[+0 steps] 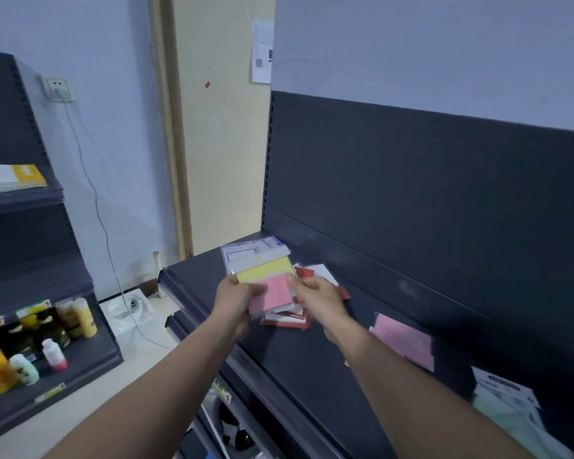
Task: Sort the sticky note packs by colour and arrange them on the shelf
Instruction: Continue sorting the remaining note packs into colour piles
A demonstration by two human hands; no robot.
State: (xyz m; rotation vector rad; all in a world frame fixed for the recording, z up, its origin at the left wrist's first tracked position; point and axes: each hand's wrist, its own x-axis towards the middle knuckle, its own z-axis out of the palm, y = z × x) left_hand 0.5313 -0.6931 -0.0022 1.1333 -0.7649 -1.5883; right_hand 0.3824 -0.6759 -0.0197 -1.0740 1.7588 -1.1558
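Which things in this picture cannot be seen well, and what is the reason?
Head view:
1. red-edged packs: covered by the pink pack and right hand; number unclear.
2. right hand: motion blur; grip unclear.
3. green pack: cut by the lower right edge, blurred.
4. white pack labels: print too small.

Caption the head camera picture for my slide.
Left hand holds a yellow pack and pink pack; right hand pinches the pink one, over a pile on the shelf.

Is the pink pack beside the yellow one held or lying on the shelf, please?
Held: the left hand grips the pink pack over the pile.
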